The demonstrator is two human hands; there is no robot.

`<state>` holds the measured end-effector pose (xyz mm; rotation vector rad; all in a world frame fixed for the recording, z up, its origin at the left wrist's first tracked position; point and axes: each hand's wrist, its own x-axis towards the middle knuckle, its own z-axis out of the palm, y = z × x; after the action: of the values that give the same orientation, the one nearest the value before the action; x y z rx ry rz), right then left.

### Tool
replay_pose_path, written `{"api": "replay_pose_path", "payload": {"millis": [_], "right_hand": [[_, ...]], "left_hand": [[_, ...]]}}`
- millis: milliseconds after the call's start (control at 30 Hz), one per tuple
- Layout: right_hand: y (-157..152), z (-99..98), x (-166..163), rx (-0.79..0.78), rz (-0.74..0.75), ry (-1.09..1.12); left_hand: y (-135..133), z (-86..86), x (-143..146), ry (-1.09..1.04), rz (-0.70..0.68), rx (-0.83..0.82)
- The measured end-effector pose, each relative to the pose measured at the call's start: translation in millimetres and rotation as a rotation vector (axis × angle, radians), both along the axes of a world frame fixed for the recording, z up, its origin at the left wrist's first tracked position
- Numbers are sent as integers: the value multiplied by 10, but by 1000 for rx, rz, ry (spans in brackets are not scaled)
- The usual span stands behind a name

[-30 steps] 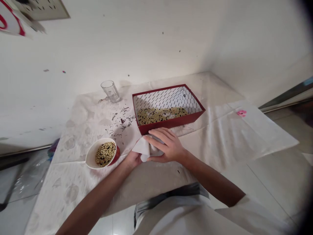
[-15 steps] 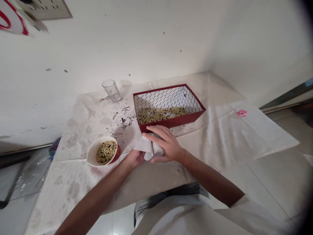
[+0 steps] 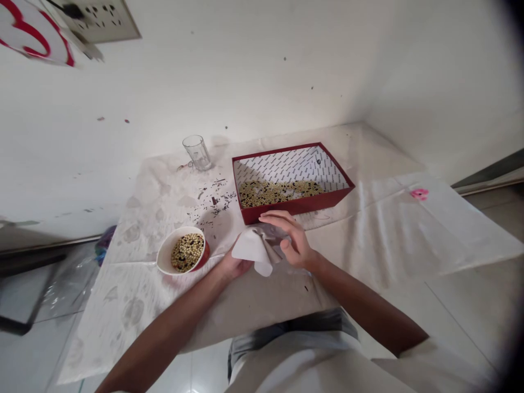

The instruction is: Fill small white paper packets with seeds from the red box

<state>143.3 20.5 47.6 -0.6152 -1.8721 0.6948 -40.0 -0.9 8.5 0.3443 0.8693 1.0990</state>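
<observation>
A white tissue [image 3: 252, 250], crumpled and with loose corners draping down, sits in my left hand [image 3: 235, 263] in front of the red box. My left fingers are mostly hidden beneath it; whether anything lies under the tissue cannot be made out. My right hand [image 3: 295, 240] is just to the right of the tissue, fingers stretched out and thumb apart, with nothing gripped. Behind both hands stands the open red box [image 3: 301, 205], lined with patterned white paper, with pale and dark beads or grains [image 3: 280, 192] spread over its bottom.
A paper cup [image 3: 164, 256] part full of similar grains stands left of my hands. Behind it is a clear glass [image 3: 197, 154]. Dark scraps [image 3: 215, 200] litter the pale tablecloth [image 3: 368, 234], which carries a pink spot [image 3: 420, 194]. The wall with a socket panel [image 3: 104, 21] rises behind.
My right hand has lifted off the tissue and moved to its right, fingers opening. The tissue now hangs more spread out over my left hand. The whole view has shifted slightly.
</observation>
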Motion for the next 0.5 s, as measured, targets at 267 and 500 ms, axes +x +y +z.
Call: {"api": "replay_pose_path", "payload": {"millis": [267, 500], "right_hand": [[-5, -37, -5, -4, -16, -22], [-13, -29, -34, 9, -47, 8]], "left_hand": [[-20, -9, 12, -8, -19, 37], [-37, -30, 40, 24, 18, 72]]}}
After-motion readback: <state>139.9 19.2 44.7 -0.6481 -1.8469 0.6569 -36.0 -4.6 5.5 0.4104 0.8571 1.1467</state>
